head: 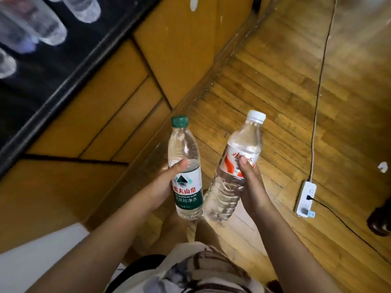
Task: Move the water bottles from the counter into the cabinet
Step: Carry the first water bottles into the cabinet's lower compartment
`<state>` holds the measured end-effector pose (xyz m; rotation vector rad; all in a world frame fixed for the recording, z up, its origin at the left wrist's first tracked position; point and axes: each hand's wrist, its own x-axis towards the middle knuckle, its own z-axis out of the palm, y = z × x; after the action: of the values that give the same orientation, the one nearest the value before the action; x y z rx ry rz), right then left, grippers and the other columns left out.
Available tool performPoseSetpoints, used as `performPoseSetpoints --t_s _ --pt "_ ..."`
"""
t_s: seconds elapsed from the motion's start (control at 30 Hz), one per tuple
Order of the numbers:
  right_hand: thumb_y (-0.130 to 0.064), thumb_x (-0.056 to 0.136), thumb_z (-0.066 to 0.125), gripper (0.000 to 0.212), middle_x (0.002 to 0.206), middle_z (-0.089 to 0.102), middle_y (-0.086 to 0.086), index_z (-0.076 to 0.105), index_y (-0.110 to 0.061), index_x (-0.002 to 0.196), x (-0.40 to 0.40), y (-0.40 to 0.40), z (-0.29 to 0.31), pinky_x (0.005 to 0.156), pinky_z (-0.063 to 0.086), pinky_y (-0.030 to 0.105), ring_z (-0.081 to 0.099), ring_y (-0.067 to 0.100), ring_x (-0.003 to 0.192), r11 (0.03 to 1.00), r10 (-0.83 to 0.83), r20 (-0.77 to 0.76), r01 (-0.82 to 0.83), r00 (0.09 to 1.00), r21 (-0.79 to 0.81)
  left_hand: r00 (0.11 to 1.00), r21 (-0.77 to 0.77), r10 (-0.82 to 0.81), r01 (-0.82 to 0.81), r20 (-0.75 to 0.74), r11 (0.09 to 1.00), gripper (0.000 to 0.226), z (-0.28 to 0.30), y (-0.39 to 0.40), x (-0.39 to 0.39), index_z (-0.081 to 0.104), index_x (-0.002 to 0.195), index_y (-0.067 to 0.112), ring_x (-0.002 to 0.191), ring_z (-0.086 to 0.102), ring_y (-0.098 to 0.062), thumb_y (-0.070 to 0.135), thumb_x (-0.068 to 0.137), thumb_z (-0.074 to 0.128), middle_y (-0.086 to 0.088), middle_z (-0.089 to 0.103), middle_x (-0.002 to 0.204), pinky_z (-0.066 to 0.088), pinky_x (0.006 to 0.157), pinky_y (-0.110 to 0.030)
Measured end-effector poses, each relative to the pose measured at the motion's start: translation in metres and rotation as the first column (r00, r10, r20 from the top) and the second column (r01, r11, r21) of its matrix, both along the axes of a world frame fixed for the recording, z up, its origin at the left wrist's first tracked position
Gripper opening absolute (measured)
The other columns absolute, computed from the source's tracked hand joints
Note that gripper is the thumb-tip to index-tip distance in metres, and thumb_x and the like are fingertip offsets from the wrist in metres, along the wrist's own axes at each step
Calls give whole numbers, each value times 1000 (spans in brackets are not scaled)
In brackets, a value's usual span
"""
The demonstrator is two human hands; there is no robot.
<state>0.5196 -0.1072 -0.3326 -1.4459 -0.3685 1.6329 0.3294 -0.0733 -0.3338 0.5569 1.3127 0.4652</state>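
My left hand (167, 180) grips a clear water bottle with a green cap and green label (186, 166), held upright in front of me. My right hand (251, 182) grips a second clear bottle with a white cap and red-and-white label (237, 166), tilted slightly right. The two bottles nearly touch at their bases. Several more bottles (42, 24) stand blurred on the dark counter (42, 81) at the upper left. Below the counter run wooden cabinet fronts (101, 115), all shut.
A wooden floor (275, 81) fills the right side. A white power strip (305, 197) lies on it with a cord running up and a black cable going right. A dark round object (380, 218) sits at the right edge.
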Motion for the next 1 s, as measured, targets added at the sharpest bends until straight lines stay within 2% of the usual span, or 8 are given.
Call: performPoseSetpoints --t_s 0.17,0.23,0.3,0.43,0.53,0.63,0.77,1.0 --pt "-51 67 68 77 106 65 13 48 -8 128 -43 21 38 89 50 43 64 26 93 975 201 16 -202 979 96 970 103 240 -241 27 965 116 41 -13 -53 52 119 16 97 64 -18 64 19 83 -3 67 107 50 86 -32" --pt "-58 60 73 77 103 69 3 53 -17 122 -66 30 49 86 54 36 68 18 90 940 312 88 -321 946 113 960 134 277 -281 48 950 89 52 -18 -77 51 121 15 88 69 -10 50 45 80 2 70 101 54 71 -21" --pt "-56 66 72 57 100 70 -5 54 -30 113 -88 38 58 83 56 29 69 10 89 892 412 159 -432 897 130 942 158 326 -334 73 929 64 61 -21 -98 51 122 15 80 69 -4 33 64 72 7 71 94 53 63 -15" --pt "-55 55 66 54 93 71 -18 54 -38 106 -152 52 79 63 52 11 67 -2 87 771 574 235 -614 785 169 887 213 454 -462 89 861 63 80 -32 -155 52 121 16 83 68 -5 38 63 65 6 69 97 53 64 -15" --pt "-54 56 68 57 96 71 -18 54 -38 109 -204 59 90 65 53 13 68 2 89 697 639 270 -691 720 195 824 228 560 -564 87 794 60 88 -41 -206 55 111 22 85 68 -11 49 58 57 4 70 95 52 68 -24" --pt "-54 52 68 59 94 70 -13 56 -35 107 -260 67 98 62 53 14 69 4 86 651 676 287 -733 679 200 754 232 650 -651 92 723 76 96 -49 -262 52 121 18 93 66 -19 54 53 59 -1 69 100 50 73 -31" --pt "-49 58 65 52 99 67 -10 54 -36 107 -342 82 109 61 53 14 68 4 87 583 730 292 -786 618 206 636 255 758 -764 144 592 63 109 -51 -335 55 114 18 84 69 -17 40 59 75 0 72 91 54 65 -26" --pt "-51 58 73 51 92 72 -11 56 -34 104 -464 114 134 61 52 13 69 4 87 480 764 323 -826 559 296 515 410 831 -818 209 404 44 128 -31 -439 61 102 22 83 70 -9 44 64 67 7 75 85 55 67 -20"
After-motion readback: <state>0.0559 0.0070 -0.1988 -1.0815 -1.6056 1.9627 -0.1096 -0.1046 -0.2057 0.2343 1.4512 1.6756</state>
